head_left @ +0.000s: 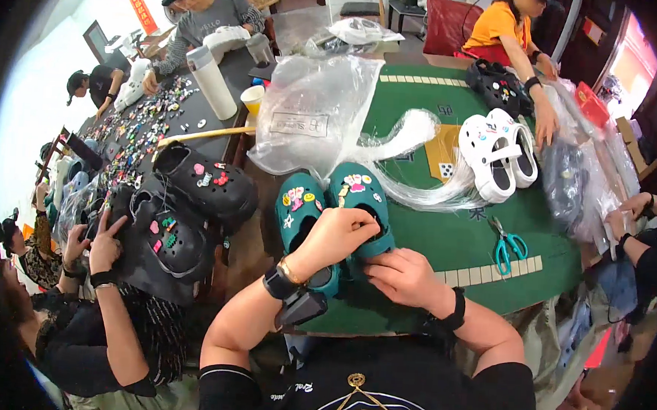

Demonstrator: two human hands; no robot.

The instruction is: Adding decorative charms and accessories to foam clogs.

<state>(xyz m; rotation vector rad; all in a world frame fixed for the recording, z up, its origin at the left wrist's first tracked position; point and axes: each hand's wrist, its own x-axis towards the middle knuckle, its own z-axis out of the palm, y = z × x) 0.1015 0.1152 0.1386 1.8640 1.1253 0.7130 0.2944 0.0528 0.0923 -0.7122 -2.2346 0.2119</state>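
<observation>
In front of me, on the green table, a pair of dark green clogs stands side by side with toes pointing away. Colourful charms dot both toes. My left hand (pixel 342 234) reaches over the left green clog (pixel 293 196) to the right green clog (pixel 353 195). Its fingers are closed in a pinch at that clog's opening. My right hand (pixel 408 274) is closed on the same clog near its heel, thumb and fingers at the rim. My left forearm and hand cover part of both clogs' heels.
A clear plastic bag (pixel 307 122) and white plastic strands (pixel 425 195) lie beyond. White clogs (pixel 487 158) and teal-handled scissors (pixel 506 253) are right. Black clogs (pixel 207 180), scattered charms (pixel 143 121) and a white bottle (pixel 211 84) are left. Co-workers surround the tables.
</observation>
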